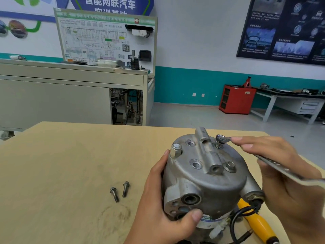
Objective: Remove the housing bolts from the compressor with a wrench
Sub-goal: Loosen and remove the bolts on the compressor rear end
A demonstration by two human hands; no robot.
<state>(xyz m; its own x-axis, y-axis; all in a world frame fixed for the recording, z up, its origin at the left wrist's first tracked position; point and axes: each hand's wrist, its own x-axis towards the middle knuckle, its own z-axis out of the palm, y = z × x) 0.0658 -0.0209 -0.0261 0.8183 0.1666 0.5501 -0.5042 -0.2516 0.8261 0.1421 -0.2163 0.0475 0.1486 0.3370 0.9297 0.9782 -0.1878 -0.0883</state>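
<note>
I count two loose bolts at nine o'clock of the compressor. Left hand grips it; right hand grasps one wrench, handle blurred.

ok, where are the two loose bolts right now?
Head view: the two loose bolts lie side by side on the wooden table, left of the compressor and just left of the left hand that grips it.

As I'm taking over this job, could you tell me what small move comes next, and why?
Probably a loosening turn of the wrench in the right hand: its ring sits on a raised bolt with threads showing, while the left hand steadies the compressor.
</note>
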